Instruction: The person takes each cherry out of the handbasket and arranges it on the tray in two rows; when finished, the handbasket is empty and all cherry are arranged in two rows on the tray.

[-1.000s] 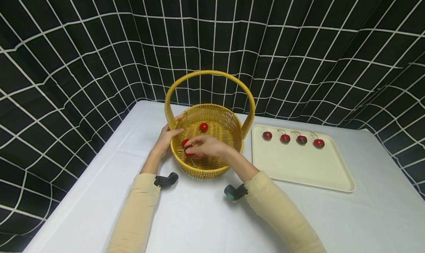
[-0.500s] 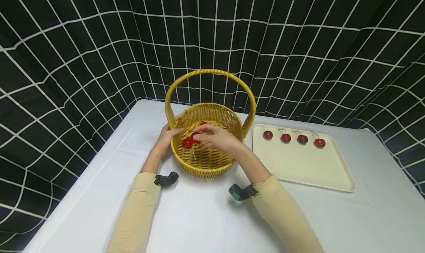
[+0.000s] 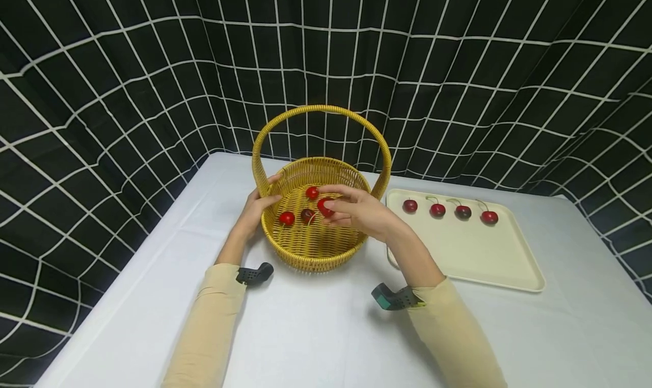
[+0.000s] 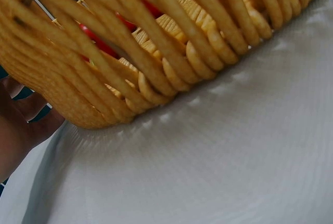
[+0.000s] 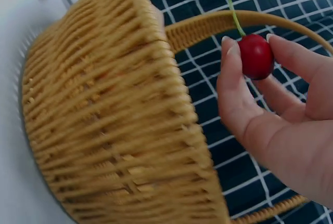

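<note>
A yellow wicker basket (image 3: pixel 316 258) with a tall hoop handle stands on the table. My left hand (image 3: pixel 252 210) grips its left side by the foot of the handle, thumb over the rim; part of this hand (image 4: pixel 18 125) shows at the edge of the left wrist view. Between the thumb and fingertips of my right hand (image 3: pixel 364 211) is a red cherry (image 5: pixel 257 56), pinched with its green stem pointing up. It is held above the right part of the basket. Inside lie a bright red cherry (image 3: pixel 287 218), a darker cherry (image 3: pixel 307 215) and another red one (image 3: pixel 312 193).
To the right of the basket lies a cream tray (image 3: pixel 474 252), with several cherries (image 3: pixel 437 210) in a row along its far side. A white cloth (image 3: pixel 305 331) covers the table. Black curtains (image 3: pixel 326 54) with a white grid enclose the back and sides.
My right hand has risen from low in the basket and moved right, carrying a cherry. The darker cherry in the basket has come into view. My left hand stays on the basket.
</note>
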Motion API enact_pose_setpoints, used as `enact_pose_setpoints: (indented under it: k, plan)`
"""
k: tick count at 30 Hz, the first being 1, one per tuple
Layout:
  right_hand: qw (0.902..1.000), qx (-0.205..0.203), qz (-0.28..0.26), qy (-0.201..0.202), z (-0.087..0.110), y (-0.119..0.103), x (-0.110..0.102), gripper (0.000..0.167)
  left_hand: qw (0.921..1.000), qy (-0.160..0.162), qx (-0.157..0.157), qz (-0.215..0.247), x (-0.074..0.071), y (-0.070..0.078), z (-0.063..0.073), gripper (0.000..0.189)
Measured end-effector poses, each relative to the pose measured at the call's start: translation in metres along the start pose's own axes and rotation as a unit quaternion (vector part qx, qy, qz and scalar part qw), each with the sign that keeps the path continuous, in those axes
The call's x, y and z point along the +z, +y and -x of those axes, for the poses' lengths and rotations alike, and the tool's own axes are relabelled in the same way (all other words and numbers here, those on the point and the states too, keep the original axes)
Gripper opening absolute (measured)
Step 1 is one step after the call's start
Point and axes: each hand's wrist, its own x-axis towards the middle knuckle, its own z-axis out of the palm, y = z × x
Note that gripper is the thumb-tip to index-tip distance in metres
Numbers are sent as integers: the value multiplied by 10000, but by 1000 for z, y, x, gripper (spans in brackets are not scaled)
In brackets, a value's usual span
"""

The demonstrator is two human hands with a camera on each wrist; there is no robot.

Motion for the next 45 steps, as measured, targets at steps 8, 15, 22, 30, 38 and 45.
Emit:
enact_pose_setpoints:
  k: [8,15,22,30,38,45]
  plan:
    - [9990,-195,389,42,25,-7,-23,35,10000,-14,28,-59,5,8,5,58]
    - [9975,-598,228,-295,48,-9,-42,28,10000,35,-17,-62,-1,-3,-3,56]
    - [9874,-1132,-1024,-420,63,-11,-58,21,10000,54,50,-64,-5,-17,-10,56]
    - [9771,-1360,-1576,-448,66,-11,-73,26,9998,92,84,-131,-5,-18,-10,56]
    - [9678,-1506,-2002,-237,71,-10,-84,22,9999,78,-6,-88,-4,-15,-9,56]
    - [9706,-1275,-2034,173,70,-6,-94,18,9999,120,-20,-111,-4,-17,-9,55]
